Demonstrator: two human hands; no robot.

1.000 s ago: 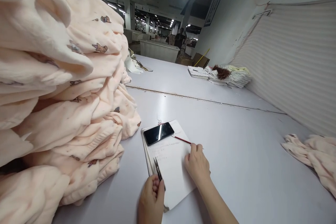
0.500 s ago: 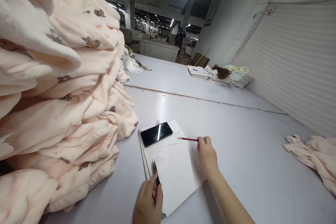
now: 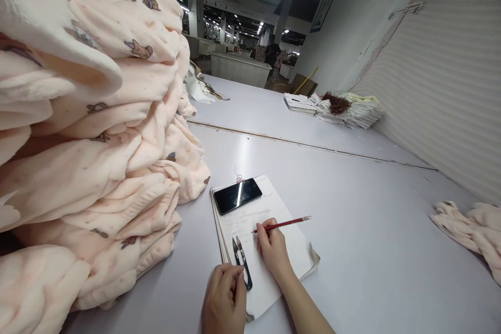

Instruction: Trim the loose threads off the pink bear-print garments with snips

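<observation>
My right hand (image 3: 274, 248) is closed around a red pencil (image 3: 285, 223) in a writing grip. The pencil's tip is at the handwriting on a stack of paper sheets (image 3: 285, 266), and its eraser end points up to the right. Thread snips (image 3: 241, 261) with dark handles are over the lower left of the top sheet, blades apart and pointing away from me. My left hand (image 3: 226, 297) pinches one handle of the snips between thumb and fingers. A black phone (image 3: 238, 196) lies across the top of the sheets, screen up.
A tall heap of pale pink printed plush fabric (image 3: 117, 156) fills the left side. More pink fabric (image 3: 469, 229) lies at the right. Papers and cloth bundles (image 3: 344, 109) sit at the back, beyond a seam across the table (image 3: 352, 209). A person (image 3: 272, 52) stands far off.
My right hand has moved left and toward me, turning the pencil so its tip is down at the writing. In my left hand, the snips' blades have spread apart.
</observation>
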